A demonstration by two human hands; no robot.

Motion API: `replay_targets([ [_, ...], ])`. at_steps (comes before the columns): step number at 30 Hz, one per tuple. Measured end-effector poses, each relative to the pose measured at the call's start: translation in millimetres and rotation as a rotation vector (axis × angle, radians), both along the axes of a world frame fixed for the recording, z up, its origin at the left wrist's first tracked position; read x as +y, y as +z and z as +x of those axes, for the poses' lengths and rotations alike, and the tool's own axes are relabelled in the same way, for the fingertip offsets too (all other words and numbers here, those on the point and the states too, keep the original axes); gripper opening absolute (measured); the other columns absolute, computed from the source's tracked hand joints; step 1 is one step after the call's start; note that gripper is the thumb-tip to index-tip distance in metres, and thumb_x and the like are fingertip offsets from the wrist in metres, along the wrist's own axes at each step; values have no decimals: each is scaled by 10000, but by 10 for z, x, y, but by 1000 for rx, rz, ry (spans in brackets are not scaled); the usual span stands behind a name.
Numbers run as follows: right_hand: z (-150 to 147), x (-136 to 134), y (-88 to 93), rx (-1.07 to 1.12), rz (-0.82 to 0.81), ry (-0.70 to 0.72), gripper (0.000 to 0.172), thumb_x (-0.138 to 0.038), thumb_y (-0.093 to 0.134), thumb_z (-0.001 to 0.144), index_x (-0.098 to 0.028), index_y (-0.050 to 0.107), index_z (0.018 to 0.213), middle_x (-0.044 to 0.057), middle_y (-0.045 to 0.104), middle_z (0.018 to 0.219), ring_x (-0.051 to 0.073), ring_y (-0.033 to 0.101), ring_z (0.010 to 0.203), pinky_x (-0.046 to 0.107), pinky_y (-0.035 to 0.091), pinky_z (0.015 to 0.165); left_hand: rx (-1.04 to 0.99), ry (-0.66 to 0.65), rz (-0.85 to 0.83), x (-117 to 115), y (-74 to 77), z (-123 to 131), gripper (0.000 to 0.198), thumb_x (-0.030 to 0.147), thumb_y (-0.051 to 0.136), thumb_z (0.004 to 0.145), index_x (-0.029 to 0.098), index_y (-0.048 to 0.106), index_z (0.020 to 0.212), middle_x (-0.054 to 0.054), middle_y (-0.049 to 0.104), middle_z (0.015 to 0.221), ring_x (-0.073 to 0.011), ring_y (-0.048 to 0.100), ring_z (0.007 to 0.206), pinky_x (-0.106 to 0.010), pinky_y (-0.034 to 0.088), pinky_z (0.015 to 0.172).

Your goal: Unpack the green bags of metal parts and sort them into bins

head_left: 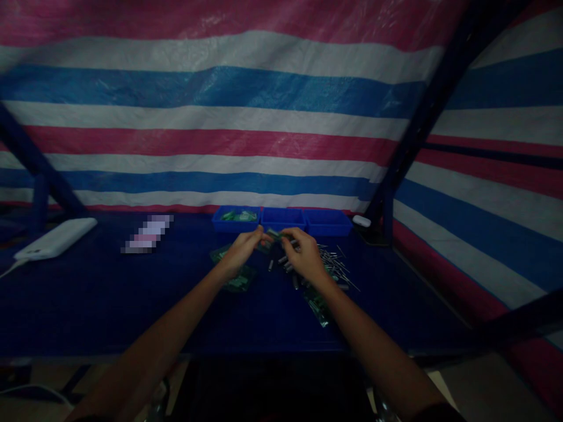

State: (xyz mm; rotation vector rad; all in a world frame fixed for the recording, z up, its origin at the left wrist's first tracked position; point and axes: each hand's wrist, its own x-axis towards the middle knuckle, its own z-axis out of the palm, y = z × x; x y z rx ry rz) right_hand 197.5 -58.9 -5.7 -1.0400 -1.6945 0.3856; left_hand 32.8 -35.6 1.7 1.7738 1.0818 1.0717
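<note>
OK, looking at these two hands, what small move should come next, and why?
Perhaps set the packet in the left bin: it is between the fingertips of the left hand and right hand, similar green bags lie in that bin, and the bin stands just beyond. It's too dim to tell whether the packet is sealed.

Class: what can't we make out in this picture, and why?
Head view:
Green item: too small and dim, partly covered by the right hand.
Metal pieces: some hidden behind that hand.
Upper white cable: cut off by the left edge.
Pixelated patch: detail masked.
</note>
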Motion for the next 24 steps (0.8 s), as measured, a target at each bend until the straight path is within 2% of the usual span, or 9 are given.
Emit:
replay_targets([
  [1, 1, -16, 3, -83, 68, 8, 176, -178, 460, 757, -200, 605, 853, 42, 608, 879, 171, 562, 831, 310, 440, 770, -79, -19, -144, 14, -6, -12, 510, 567, 355, 794, 155, 650, 742, -30, 550, 657, -125, 478, 588, -239, 342, 545],
  [3, -1, -41, -2, -195, 144, 29, 238, -92, 438, 720, -208, 610, 836, 59, 573, 1020, 188, 520, 991, 344, 404, 882, -190, -64, -316, 28, -19, -34, 444, 551, 453, 749, 142, 621, 714, 2, 510, 581, -83, 411, 487, -210, 278, 476],
  [7, -20, -48, -41, -254, 139, -31, 322, -23, 403, 668, -203, 601, 846, 79, 427, 1229, 219, 401, 1160, 395, 355, 960, -191, -188, -433, 54, 6, -42, 228, 295, 693, 596, 128, 588, 710, 44, 472, 555, -40, 358, 445, -180, 219, 436],
  [9, -23, -41, -47, -225, 118, -86, 341, -23, 403, 667, -199, 585, 896, 92, 402, 1223, 225, 390, 1163, 397, 360, 959, -260, -121, -449, 113, 69, -46, 210, 264, 695, 597, 120, 579, 696, 28, 501, 572, -37, 375, 444, -178, 247, 436],
  [12, -7, -27, -25, -167, 99, -163, 352, -46, 421, 678, -188, 553, 972, 103, 411, 1147, 224, 410, 1126, 385, 369, 953, -372, 109, -414, 253, 193, -115, 262, 362, 644, 667, 115, 576, 724, -19, 555, 595, -52, 424, 447, -187, 299, 441],
  [14, 16, -16, -7, -142, 91, -190, 348, -66, 428, 691, -181, 536, 1001, 101, 418, 1096, 219, 429, 1090, 375, 379, 940, -189, 146, -432, 334, 242, -221, 413, 513, 537, 722, 109, 592, 789, -42, 571, 567, -79, 459, 446, -193, 288, 417],
  [18, 70, 19, -20, -158, 46, -194, 323, -123, 447, 725, -189, 520, 1033, 78, 441, 1032, 205, 455, 1028, 365, 392, 910, 372, 11, -366, 389, 185, -520, 601, 634, 388, 734, 103, 621, 892, -45, 587, 542, -126, 505, 469, -210, 313, 417],
  [21, 105, 61, -67, -213, -20, -190, 282, -184, 474, 749, -182, 539, 1023, 71, 473, 1000, 202, 467, 992, 355, 396, 884, 661, 13, -160, 371, 95, -711, 601, 618, 408, 716, 126, 611, 995, -67, 649, 732, -177, 586, 655, -246, 422, 572],
  [24, 154, 132, -103, -285, -72, -178, 241, -229, 498, 763, -174, 567, 988, 69, 516, 972, 198, 475, 969, 349, 388, 870, 888, 10, -57, 330, 36, -770, 714, 654, 435, 666, 160, 531, 1173, -119, 598, 1090, -271, 540, 1003, -329, 416, 822],
])
